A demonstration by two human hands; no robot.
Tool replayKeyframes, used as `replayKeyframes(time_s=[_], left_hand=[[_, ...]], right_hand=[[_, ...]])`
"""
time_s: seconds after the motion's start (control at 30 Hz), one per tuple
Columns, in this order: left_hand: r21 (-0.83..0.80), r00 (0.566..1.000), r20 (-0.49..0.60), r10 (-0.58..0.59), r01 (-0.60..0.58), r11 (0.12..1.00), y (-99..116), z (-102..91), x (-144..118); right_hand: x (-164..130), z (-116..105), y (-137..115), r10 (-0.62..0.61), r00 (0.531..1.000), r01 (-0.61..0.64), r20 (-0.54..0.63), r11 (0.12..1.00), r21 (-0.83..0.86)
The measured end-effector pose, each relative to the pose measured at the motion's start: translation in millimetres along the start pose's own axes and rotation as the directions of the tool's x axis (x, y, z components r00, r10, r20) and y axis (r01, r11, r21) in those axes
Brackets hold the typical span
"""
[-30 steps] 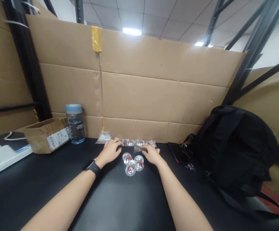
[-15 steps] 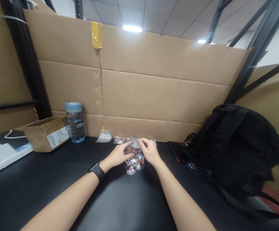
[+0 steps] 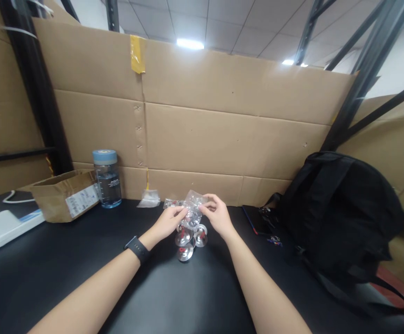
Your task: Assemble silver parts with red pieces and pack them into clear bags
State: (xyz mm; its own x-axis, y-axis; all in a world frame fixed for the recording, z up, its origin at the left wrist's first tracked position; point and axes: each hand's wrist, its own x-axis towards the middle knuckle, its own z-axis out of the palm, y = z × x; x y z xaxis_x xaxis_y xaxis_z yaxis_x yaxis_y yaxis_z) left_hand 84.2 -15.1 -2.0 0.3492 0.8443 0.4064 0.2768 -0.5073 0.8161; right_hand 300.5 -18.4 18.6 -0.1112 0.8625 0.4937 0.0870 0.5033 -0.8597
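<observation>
Between my two hands a small clear plastic bag (image 3: 194, 200) is held up, crinkled and shiny. My left hand (image 3: 169, 221) pinches its lower left side, wearing a dark watch (image 3: 137, 249) at the wrist. The fingers of my right hand (image 3: 216, 214) are closed on the bag's right edge. Just below lie several shiny metal discs with raised centres and red marks, like finger cymbals; the nearest disc (image 3: 185, 253) rests on the black table (image 3: 188, 297). Whether anything is inside the bag I cannot tell. Behind my left hand lies another clear packet (image 3: 172, 203) with something red in it.
Further left are a flat clear bag (image 3: 149, 198), a blue-lidded water bottle (image 3: 107, 178), an open cardboard box (image 3: 64, 195) and a white power strip (image 3: 14, 232). At the right stand a black backpack (image 3: 348, 222) and a dark notebook (image 3: 254, 220). Cardboard (image 3: 202, 144) walls the back.
The plastic bag has risen and now stands up between my hands. More of the metal discs show below it, and they have shifted, one lying nearer to me.
</observation>
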Motion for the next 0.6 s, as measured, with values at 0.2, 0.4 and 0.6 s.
replayKeyframes(time_s=[0.2,0.4,0.6], left_hand=[[-0.214,0.996,-0.091,-0.023,0.003,0.977,0.6,5.6,-0.6],[-0.355,0.968,-0.250,-0.017,-0.075,0.932,4.6,6.8,1.4],[-0.175,0.981,-0.192,0.029,-0.064,0.982,12.2,1.3,-1.0]], right_hand=[[0.5,-1.8,2.6,0.071,0.997,-0.069,-0.041,0.996,0.047],[-3.1,3.3,2.1,0.130,0.980,-0.133,0.149,0.991,0.013],[-4.1,8.0,1.8,0.033,0.999,-0.032,-0.023,0.998,0.055]])
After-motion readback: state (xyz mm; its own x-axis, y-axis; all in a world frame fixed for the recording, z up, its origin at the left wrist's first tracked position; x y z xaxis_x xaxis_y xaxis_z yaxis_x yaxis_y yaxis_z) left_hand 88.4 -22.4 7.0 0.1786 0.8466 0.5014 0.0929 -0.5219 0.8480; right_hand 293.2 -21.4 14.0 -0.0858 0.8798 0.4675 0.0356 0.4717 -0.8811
